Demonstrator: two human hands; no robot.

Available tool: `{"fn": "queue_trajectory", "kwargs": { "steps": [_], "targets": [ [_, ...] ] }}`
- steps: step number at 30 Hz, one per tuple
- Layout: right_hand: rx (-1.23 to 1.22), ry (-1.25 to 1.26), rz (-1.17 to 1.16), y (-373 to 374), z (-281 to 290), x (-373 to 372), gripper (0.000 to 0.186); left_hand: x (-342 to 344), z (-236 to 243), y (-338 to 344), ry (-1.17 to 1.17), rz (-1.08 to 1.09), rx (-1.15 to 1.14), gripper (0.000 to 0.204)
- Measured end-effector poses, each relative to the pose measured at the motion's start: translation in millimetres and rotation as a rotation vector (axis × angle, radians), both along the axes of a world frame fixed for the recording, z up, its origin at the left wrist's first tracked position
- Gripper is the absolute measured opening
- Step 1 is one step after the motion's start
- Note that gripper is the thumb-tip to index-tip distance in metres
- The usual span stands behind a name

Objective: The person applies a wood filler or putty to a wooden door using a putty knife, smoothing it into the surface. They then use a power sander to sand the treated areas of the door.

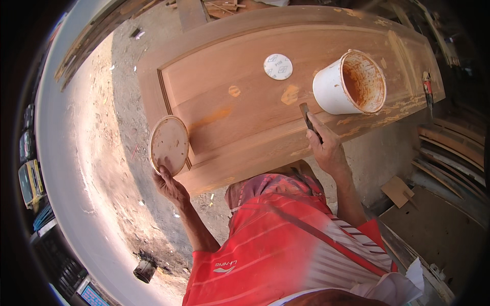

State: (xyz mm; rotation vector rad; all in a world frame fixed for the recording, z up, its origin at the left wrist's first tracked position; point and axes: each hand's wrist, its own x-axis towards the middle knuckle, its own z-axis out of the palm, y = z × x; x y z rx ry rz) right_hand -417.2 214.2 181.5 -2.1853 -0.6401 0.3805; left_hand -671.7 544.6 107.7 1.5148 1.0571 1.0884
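Observation:
My left hand (171,187) grips the rim of a round, putty-smeared bucket lid (170,145), held upright by the near left corner of a wooden door panel (250,109). In my right hand (326,148) is a putty knife (306,113), its blade pointing away from me over the panel; the handle is partly covered by my fingers. Just beyond that hand a white plastic bucket (329,91) lies tipped on the panel, its mouth facing right and its inside coated with orange-brown putty. Patches of orange filler (290,95) dot the wood.
A white sanding disc (278,67) lies flat on the panel. Near the panel's right end rests a red-handled tool (427,89). Stacked boards (451,148) and a cardboard piece (397,192) are at the right. A dark tin (145,271) stands on the ground at lower left.

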Motion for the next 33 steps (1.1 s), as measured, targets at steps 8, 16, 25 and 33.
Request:
{"fn": "queue_trajectory", "kwargs": {
  "steps": [8,16,25,33],
  "targets": [
    [0.073,-0.049,-0.247,-127,38,67,0.043,96,21,-123,0.044,-0.205,0.084,0.064],
    [0.009,-0.263,-0.07,-174,34,124,0.043,237,64,-242,0.294,-0.912,0.405,0.068],
    [-0.376,-0.304,0.034,-170,45,123,0.046,297,41,-257,0.279,-1.076,0.517,0.053],
    [-0.864,-0.171,0.254,-225,82,113,0.038,313,20,-263,0.089,-1.067,0.37,0.043]
  ]
}}
